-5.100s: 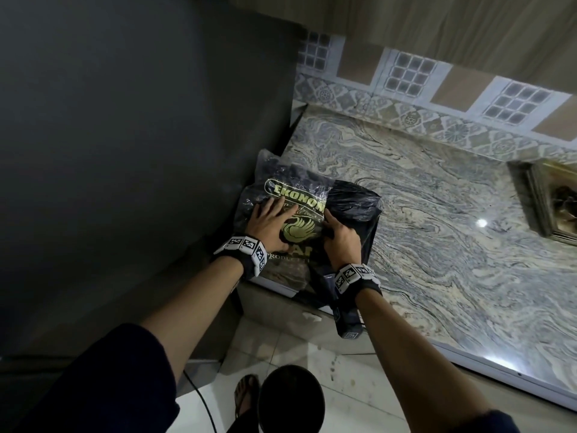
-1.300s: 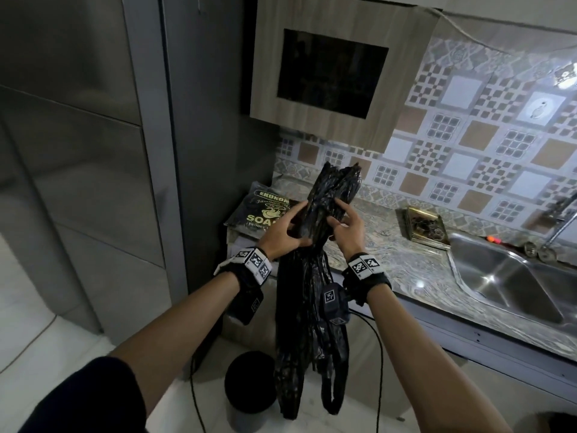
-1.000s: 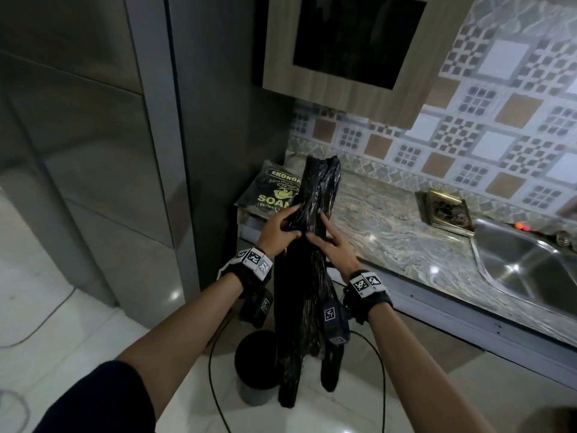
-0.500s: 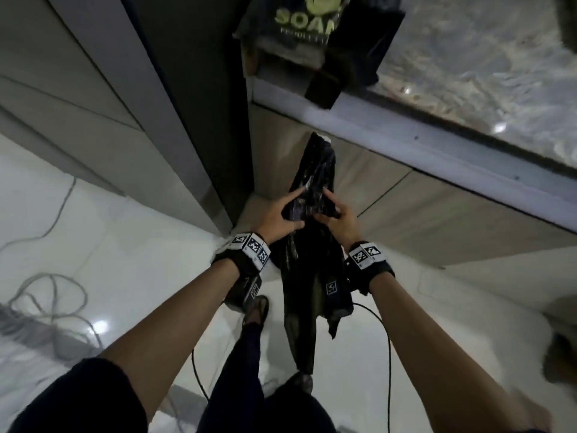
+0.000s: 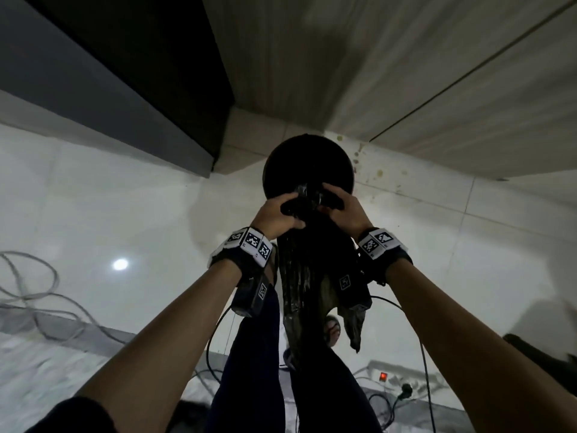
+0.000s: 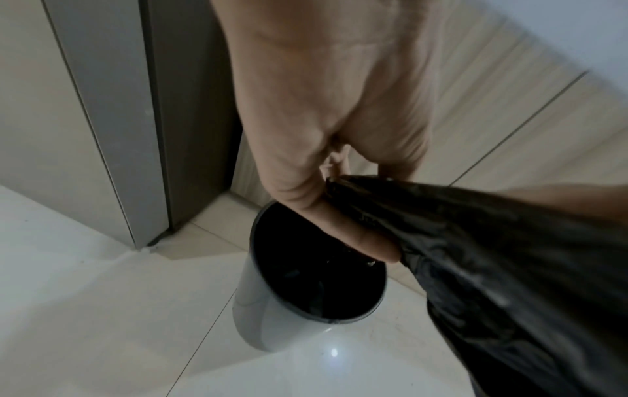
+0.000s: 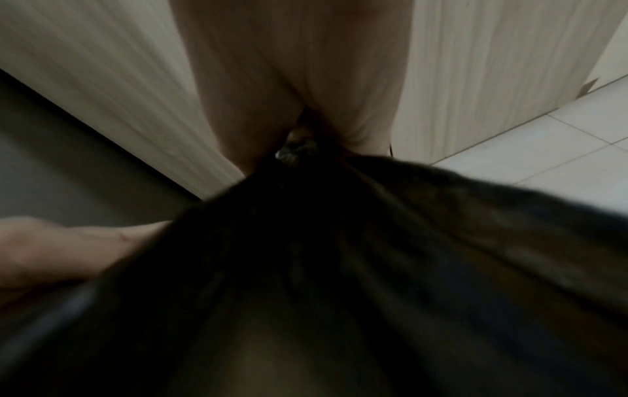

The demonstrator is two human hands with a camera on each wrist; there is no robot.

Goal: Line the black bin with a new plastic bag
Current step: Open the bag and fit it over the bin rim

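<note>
Left wrist view alone shows the bin (image 6: 258,317) upright (pale outside).

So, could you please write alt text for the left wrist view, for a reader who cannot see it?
A left hand pinches the gathered top of a crumpled black plastic bag just above the open mouth of a round black bin. The bin stands on a pale tiled floor beside a wood-grain cabinet.
</note>
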